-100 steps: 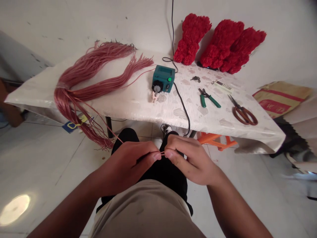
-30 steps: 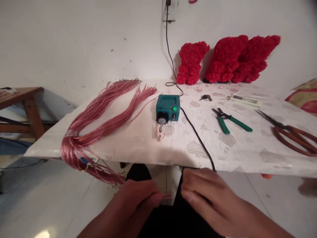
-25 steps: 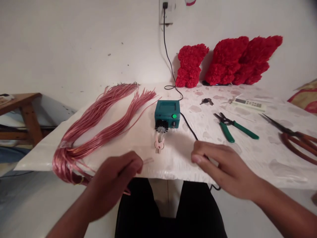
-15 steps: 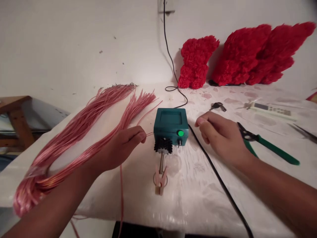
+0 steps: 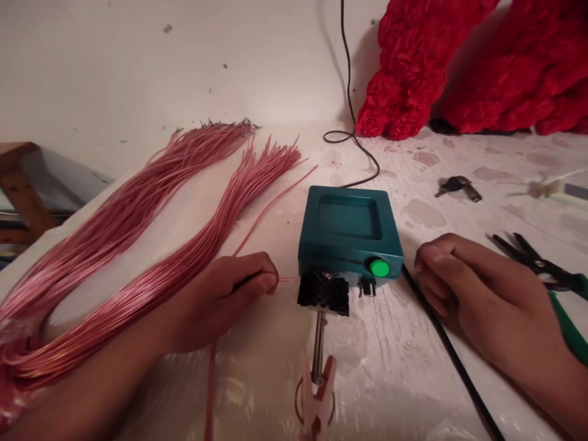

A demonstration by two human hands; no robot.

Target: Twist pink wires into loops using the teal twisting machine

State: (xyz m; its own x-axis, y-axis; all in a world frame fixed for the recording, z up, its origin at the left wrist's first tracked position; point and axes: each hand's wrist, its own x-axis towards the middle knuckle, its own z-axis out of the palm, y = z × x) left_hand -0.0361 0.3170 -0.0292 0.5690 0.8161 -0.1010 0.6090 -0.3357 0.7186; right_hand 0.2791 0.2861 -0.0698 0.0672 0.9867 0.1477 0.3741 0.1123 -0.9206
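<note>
My left hand (image 5: pixel 234 294) is closed in a pinch on a thin pink wire (image 5: pixel 287 279). The wire's short end points right, toward a black bristly roller (image 5: pixel 324 295) on the front of a teal machine box (image 5: pixel 351 223). A green button (image 5: pixel 380 267) shows on the box's front face. From the roller a metal shaft (image 5: pixel 318 346) extends toward me, with a pink clothespin (image 5: pixel 316 395) at its near end. Right of the box, my right hand (image 5: pixel 478 294) rests with fingers curled and thumb against the forefinger; nothing shows in it.
Long bundles of pink wire (image 5: pixel 114 202) cover the table's left side. A black cable (image 5: pixel 452 355) runs between the box and my right hand. Green-handled pliers (image 5: pixel 546 269) and keys (image 5: pixel 459 185) lie at right. Red artificial flowers (image 5: pixel 404 73) stand against the wall.
The view has come closer, so the box and both hands look larger. My left hand keeps its pinch on the wire beside the roller; my right hand stays curled right of the box.
</note>
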